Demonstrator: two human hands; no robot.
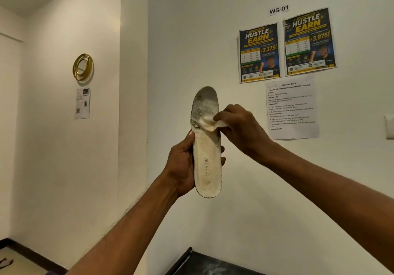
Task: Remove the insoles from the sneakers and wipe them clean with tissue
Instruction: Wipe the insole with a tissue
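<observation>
At frame centre, the left grip (pixel 182 165) clasped an upright insole (pixel 207 168) as the right grip (pixel 242 125) pinched tissue (pixel 210 124) to its grimy forefoot, the heel seemingly next.

Off-white insole (pixel 207 164), grey-speckled toe; white tissue (pixel 210 123); gold ring (pixel 82 67).

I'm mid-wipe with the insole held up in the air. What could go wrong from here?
1. The left hand grips only the heel half of the off-white foam insole printed FASHION, so its unsupported toe may flex away under pressure.
2. The small white tissue wad pinched by the right hand could shred on the grey flaking toe patch.
</observation>
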